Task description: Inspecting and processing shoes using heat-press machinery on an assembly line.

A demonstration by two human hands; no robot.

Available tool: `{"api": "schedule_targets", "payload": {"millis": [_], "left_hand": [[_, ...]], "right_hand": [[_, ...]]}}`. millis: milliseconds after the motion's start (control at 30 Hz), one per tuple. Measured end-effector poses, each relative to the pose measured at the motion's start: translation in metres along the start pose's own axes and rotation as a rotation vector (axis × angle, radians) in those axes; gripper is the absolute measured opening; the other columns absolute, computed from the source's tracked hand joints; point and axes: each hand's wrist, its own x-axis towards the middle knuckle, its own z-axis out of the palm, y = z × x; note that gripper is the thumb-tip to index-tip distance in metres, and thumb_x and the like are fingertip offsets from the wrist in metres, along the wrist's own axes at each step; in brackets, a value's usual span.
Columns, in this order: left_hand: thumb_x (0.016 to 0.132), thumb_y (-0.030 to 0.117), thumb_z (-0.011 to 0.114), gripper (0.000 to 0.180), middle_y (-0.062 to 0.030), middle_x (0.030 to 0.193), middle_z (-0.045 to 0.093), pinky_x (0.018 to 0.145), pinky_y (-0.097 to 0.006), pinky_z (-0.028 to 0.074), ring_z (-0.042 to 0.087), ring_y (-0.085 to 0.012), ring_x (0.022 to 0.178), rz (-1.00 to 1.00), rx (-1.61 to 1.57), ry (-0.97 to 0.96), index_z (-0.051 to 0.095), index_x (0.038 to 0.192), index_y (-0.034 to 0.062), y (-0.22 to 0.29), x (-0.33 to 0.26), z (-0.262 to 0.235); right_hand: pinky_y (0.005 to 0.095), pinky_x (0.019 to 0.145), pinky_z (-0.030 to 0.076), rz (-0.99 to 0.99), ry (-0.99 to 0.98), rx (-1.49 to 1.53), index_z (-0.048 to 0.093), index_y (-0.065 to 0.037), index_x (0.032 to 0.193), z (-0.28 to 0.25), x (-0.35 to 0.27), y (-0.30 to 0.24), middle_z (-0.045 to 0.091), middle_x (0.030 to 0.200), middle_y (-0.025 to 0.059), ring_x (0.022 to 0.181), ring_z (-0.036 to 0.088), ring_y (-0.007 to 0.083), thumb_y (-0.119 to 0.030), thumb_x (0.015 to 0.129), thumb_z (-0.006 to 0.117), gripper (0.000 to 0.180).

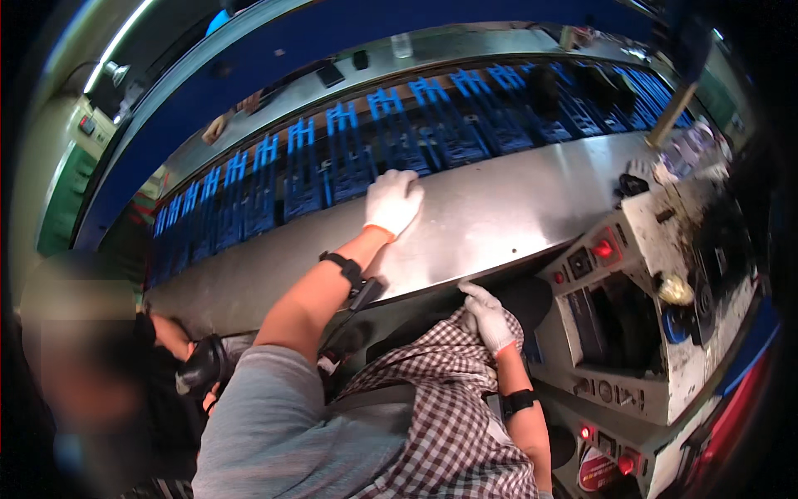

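Observation:
My left hand [395, 202], in a white knit glove with an orange cuff, rests on the bare metal worktop [499, 200] near its far edge. Its fingers point away from me and bend loosely, with no object visible in them. Just beyond the fingertips is a long row of blue metal brackets [341, 125]. My right hand [488, 318], gloved the same way, lies on my brown-and-white checked apron [453, 374] below the worktop's near edge. Its fingers are partly extended and hold nothing that I can see.
At right stands a worn, light-coloured machine cabinet [611, 316] with red lights and knobs. A crumpled clear plastic bag [694, 150] lies behind it. A person [100, 358] sits close at my left. Across the brackets, another person's hand [216, 129] shows by the far bench.

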Motion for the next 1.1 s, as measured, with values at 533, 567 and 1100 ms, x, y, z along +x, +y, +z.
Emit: {"api": "schedule_targets", "payload": {"millis": [533,567,1100], "left_hand": [[0.105,0.019,0.057,0.029,-0.0170,0.107,0.072,0.092,-0.038,0.054,0.069,-0.0270,0.102,0.200,-0.862,-1.164,0.066,0.121,-0.0034,0.196,-0.116,-0.011],[0.103,0.027,0.057,0.032,-0.0251,0.103,0.072,0.086,-0.045,0.054,0.070,-0.0399,0.100,0.258,-0.865,-1.144,0.068,0.111,-0.0011,0.203,-0.119,-0.007],[0.102,0.015,0.063,0.020,-0.0078,0.094,0.072,0.082,-0.034,0.055,0.068,-0.0163,0.091,-0.082,-0.945,-1.395,0.070,0.110,-0.0017,0.237,-0.142,0.018]], "right_hand": [[0.0357,0.126,0.026,-0.486,0.221,-0.534,0.017,0.000,0.166,-0.010,-0.142,-0.082,0.022,0.172,0.0207,0.158,0.027,0.0307,-0.012,0.100,0.057,0.078],[0.0363,0.125,0.027,-0.462,0.269,-0.612,0.017,0.000,0.165,-0.011,-0.151,-0.081,0.026,0.170,0.0218,0.157,0.030,0.0320,-0.014,0.099,0.057,0.079],[0.0295,0.092,0.053,-0.412,0.566,-0.236,0.014,-0.008,0.168,-0.010,-0.168,-0.048,0.060,0.134,0.0136,0.099,0.063,0.0174,-0.012,0.100,0.054,0.079]]}}
